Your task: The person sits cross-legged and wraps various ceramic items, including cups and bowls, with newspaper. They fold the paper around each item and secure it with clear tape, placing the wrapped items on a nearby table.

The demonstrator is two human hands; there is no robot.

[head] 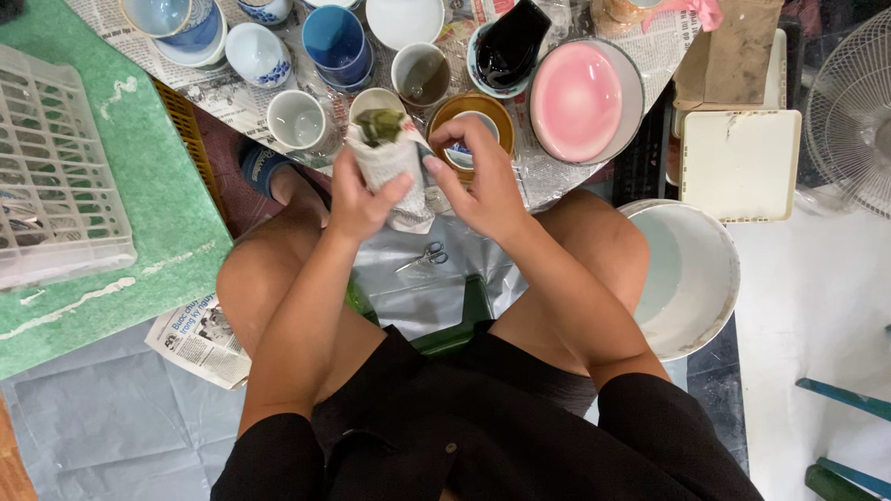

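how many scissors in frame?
1. A small pair of metal scissors lies on the grey plastic sheet between the person's knees, below both hands. Others could be hidden under the newspaper.

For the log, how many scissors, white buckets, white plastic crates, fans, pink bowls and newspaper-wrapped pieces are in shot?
Scissors: 1
White bucket: 1
White plastic crate: 1
Fan: 1
Pink bowl: 1
Newspaper-wrapped piece, gripped by the left hand: 1
Total: 6

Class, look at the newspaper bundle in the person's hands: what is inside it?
A dark green object pokes out of the top of the newspaper bundle. The left hand grips the bundle; the right hand touches its side. The paper hides the rest, so its shape is unclear.
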